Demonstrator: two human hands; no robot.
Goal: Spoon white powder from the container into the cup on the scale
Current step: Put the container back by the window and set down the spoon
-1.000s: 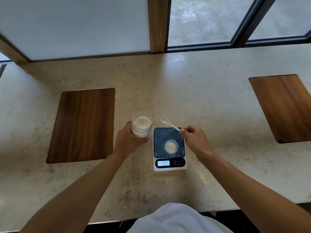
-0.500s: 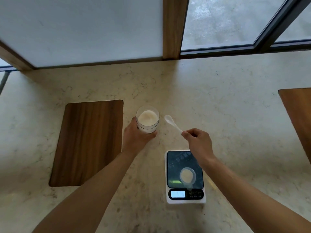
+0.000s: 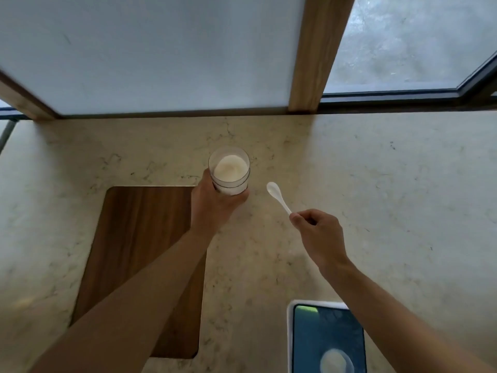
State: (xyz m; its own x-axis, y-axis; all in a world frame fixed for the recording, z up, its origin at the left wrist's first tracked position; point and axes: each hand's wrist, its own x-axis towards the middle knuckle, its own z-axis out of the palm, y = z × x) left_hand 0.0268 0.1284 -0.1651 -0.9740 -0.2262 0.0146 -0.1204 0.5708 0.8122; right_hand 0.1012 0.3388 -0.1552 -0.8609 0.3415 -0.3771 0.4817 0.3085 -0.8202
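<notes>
A clear, round plastic container [image 3: 229, 170], part-filled with white powder [image 3: 230, 168], was seen standing upright on the pale, marbled stone bench [image 3: 376, 184], toward its far edge. No label or writing could be made out on it. The container's lower wall was clasped by the left hand [image 3: 212, 204], fingers wrapped round the near side.

A small white spoon [image 3: 277, 195] was held by the right hand [image 3: 318, 238], its handle end pinched between thumb and fingertips, the remaining fingers curled in. The bowl of the spoon was pointed away toward the far left, just beside the container and apart from it, above the bench surface. Whether powder lay in the bowl could not be told.

A white-framed kitchen scale with a dark glass platform [image 3: 325, 337] was noted at the near edge of the bench, cut off by the frame and partly covered by the right forearm. On its platform a small clear cup [image 3: 336, 362] holding white powder was seen. No display or brand marking was in view.

A dark wooden inlay panel with rounded corners [image 3: 139, 251] was set into the bench on the left, under the left forearm.
</notes>
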